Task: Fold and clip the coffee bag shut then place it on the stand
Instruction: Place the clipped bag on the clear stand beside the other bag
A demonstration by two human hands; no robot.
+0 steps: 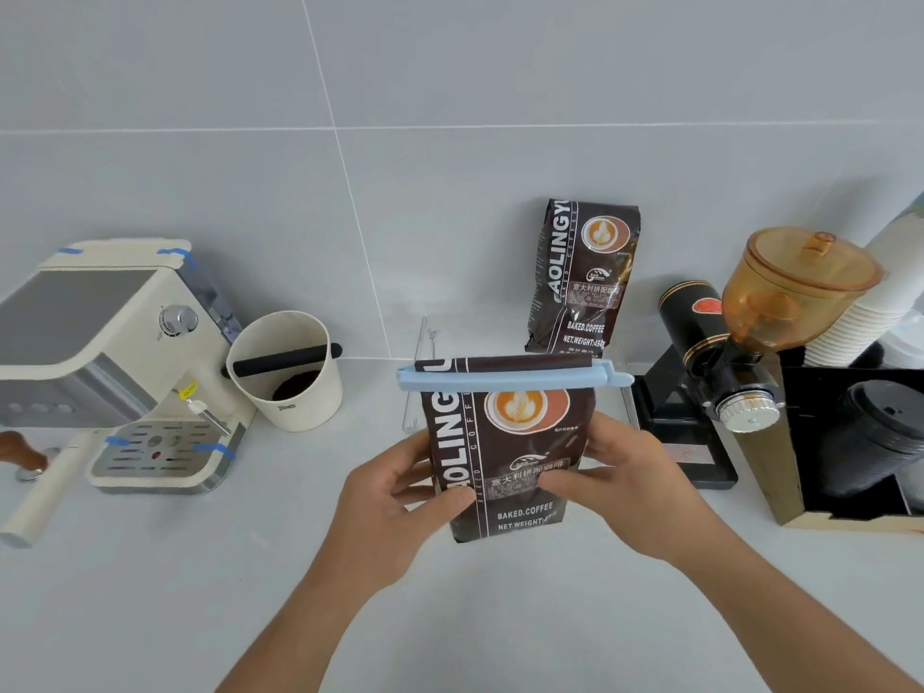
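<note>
The left hand (pixel 400 497) and right hand (pixel 615 472) are both closed on the sides of the clipped coffee bag (pixel 505 457), holding it upright above the counter, probably to carry it to the clear stand (pixel 425 362) just behind.

Clear stand (pixel 422 372) mostly hidden behind coffee bag (pixel 505 442); small print on bag blurred.

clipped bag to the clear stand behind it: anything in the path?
Nothing visible. Both hands, left and right, hold the clipped bag right in front of the clear stand. The second bag already stands toward the stand's right side, so the free space is to the left.
</note>
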